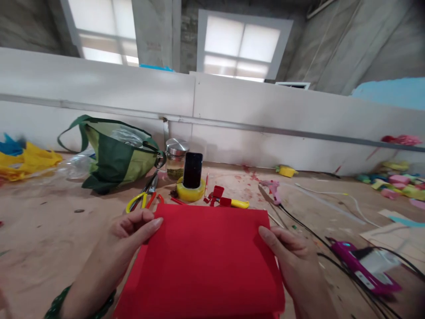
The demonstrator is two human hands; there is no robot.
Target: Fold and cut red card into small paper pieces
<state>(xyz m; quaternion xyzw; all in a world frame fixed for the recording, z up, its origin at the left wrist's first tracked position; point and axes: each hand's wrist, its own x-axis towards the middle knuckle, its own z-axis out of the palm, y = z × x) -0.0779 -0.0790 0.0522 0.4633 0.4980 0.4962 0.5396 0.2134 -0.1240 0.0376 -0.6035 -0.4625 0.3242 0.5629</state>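
A red sheet (212,261), paper or thin foam, fills the lower middle of the view. My left hand (133,239) pinches its upper left corner between thumb and fingers. At the upper right corner, my right hand (288,248) grips the sheet the same way. More red material shows beneath its lower edges, though how many layers there are I cannot tell. Just beyond the top edge lie small red scraps (218,195) and a yellow-handled cutter (239,204). Scissors with yellow handles (137,201) rest past my left hand.
A phone (193,170) leans upright at a yellow tape roll (191,191), before a lidded glass jar (175,166). A green bag (119,155) slumps at left. Rightward are a pink glue gun (274,190), a purple power strip (365,268) with cables, and coloured pieces (398,181).
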